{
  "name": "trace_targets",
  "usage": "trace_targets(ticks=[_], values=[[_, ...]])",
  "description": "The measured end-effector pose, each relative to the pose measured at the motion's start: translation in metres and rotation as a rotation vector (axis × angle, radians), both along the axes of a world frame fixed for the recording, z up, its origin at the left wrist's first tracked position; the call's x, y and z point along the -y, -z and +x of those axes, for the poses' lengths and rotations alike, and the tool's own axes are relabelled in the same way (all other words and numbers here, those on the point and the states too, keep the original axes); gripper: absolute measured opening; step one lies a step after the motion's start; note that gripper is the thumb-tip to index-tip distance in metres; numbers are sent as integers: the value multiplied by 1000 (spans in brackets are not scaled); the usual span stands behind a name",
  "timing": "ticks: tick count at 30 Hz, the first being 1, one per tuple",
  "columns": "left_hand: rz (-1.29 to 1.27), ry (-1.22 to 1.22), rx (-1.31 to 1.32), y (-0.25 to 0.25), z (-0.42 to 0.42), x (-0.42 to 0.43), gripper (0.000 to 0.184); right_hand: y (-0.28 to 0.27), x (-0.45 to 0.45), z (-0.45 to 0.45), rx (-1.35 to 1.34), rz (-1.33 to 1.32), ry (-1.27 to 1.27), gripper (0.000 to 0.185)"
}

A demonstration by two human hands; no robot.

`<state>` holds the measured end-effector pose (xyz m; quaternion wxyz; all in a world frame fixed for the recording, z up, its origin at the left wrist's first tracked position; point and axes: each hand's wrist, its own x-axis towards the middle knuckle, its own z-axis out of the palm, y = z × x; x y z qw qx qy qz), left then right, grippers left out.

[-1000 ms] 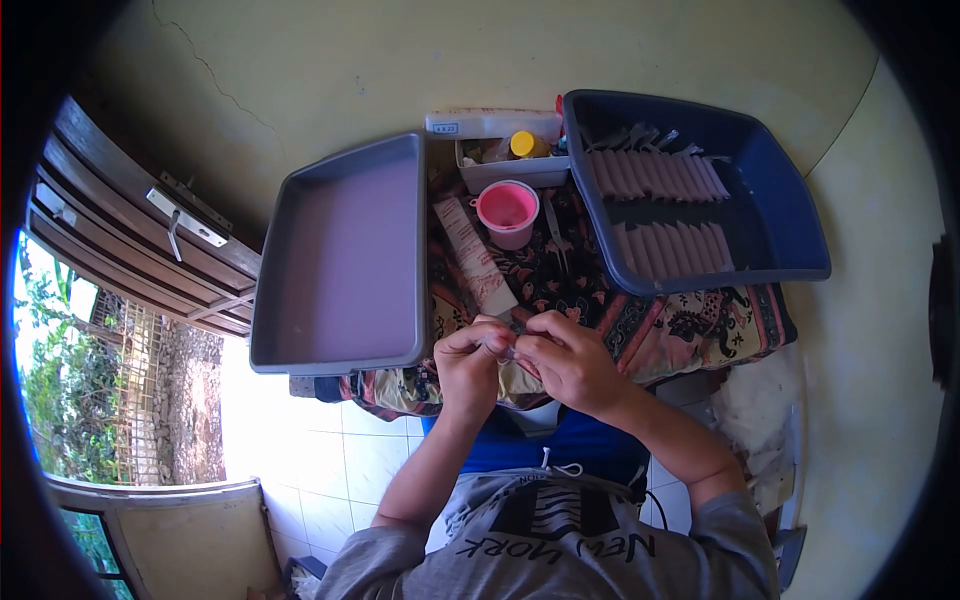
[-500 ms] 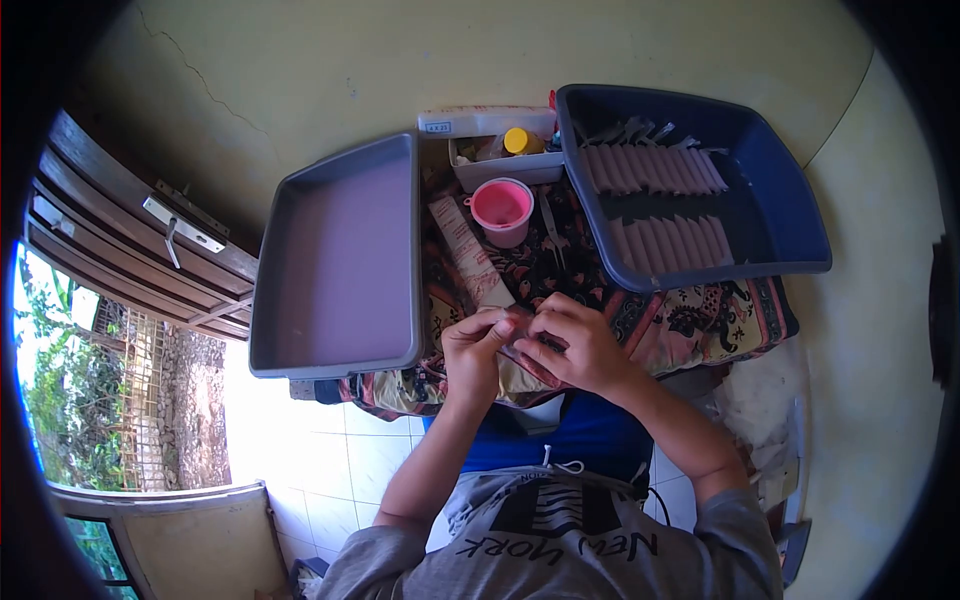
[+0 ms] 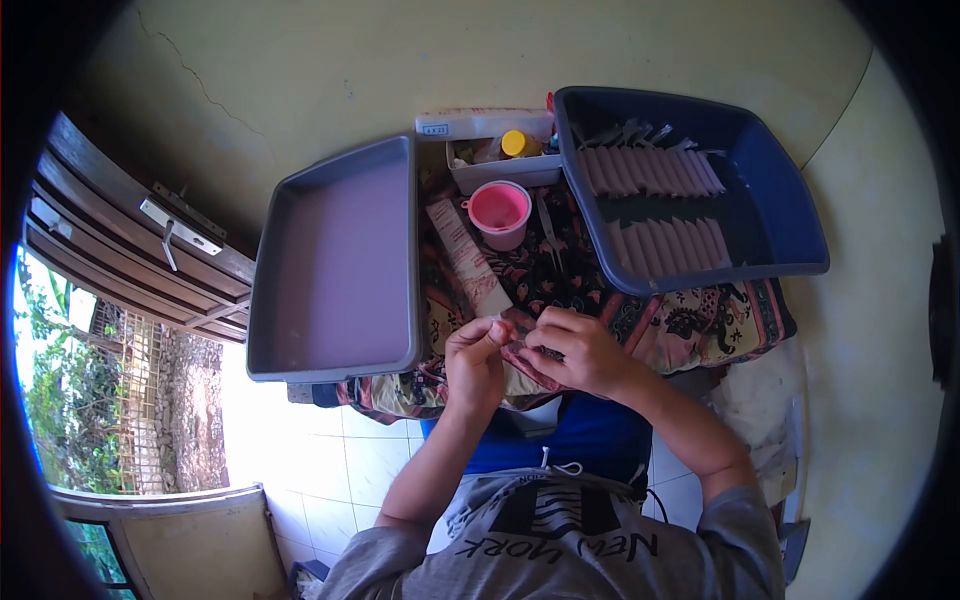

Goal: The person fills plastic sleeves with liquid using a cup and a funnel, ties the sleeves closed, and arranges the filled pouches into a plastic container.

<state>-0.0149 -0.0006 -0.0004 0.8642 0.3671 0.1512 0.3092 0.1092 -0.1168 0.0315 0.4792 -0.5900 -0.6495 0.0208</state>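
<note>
My left hand (image 3: 475, 362) and my right hand (image 3: 580, 350) are close together over the near edge of the patterned cloth (image 3: 700, 335). Between their fingertips is a small, thin clear plastic piece (image 3: 517, 325), pinched on both sides; its exact outline is hard to make out. Just beyond my hands lies a long white packet with red print (image 3: 468, 258). A pink funnel (image 3: 500, 207) sits in a pale pink cup, right of that packet. Scissors (image 3: 550, 235) lie on the cloth beside the cup.
A grey tray (image 3: 415, 300) of purplish liquid stands at the left. At the right, a blue tub (image 3: 780, 215) holds two rows of filled purplish tubes (image 3: 650, 170). A grey box (image 3: 510, 175) with a yellow-lidded container (image 3: 517, 143) is behind the cup.
My fingertips have moved slightly apart, and the clear plastic shows more between them. The fingers of my right hand have loosened a little and shifted right.
</note>
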Motion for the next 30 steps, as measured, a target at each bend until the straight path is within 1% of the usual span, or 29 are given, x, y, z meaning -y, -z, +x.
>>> trace_targets(ticks=[1, 2, 4, 5, 7, 9, 11, 12, 13, 14, 17, 18, 20, 21, 23, 30], values=[[41, -25, -35, -2, -1, 4, 9, 2, 3, -2, -65, -9, 40, 13], [124, -21, -32, -4, -1, 3, 8, 2, 3, -3, -67, -11, 41, 13], [157, -10, -27, -5, 0, 4, 8, 2, 2, -7, -189, -6, 146, 14], [192, -2, -19, -5, 0, 5, 9, 4, 0, -9, -191, -6, 144, 14], [205, -8, -36, -6, 0, 4, 9, 7, -3, -13, -345, 15, 221, 14], [218, -13, -52, -6, -1, 4, 9, 4, -4, -15, -374, -15, 234, 14], [282, -16, -100, -7, -2, 4, 9, 3, -5, -17, -403, -46, 250, 14], [281, -16, -100, -7, -2, 4, 9, 3, -7, -19, -415, -13, 249, 13], [352, -50, -121, -8, -2, 5, 8, 4, -8, -19, -425, 20, 248, 14], [423, -84, -142, -10, -2, 5, 7, 5, -8, -19, -424, 19, 246, 14], [465, -156, -141, -20, 2, 13, 7, 5, -8, -19, -360, -8, 272, 14], [464, -157, -141, -18, 2, 11, 7, 5, -8, -21, -345, -11, 266, 12], [546, -139, -175, -11, 1, 5, 8, 4, -9, -24, -329, -15, 263, 10], [546, -137, -172, -12, 0, 3, 8, 3, -9, -23, -292, 6, 261, 11], [464, -123, -133, -12, -1, 2, 8, 0, -11, -22, -254, 27, 259, 12], [414, -143, -14, -22, -4, -4, 9, 0, -7, -20, -142, -4, 224, 12]])
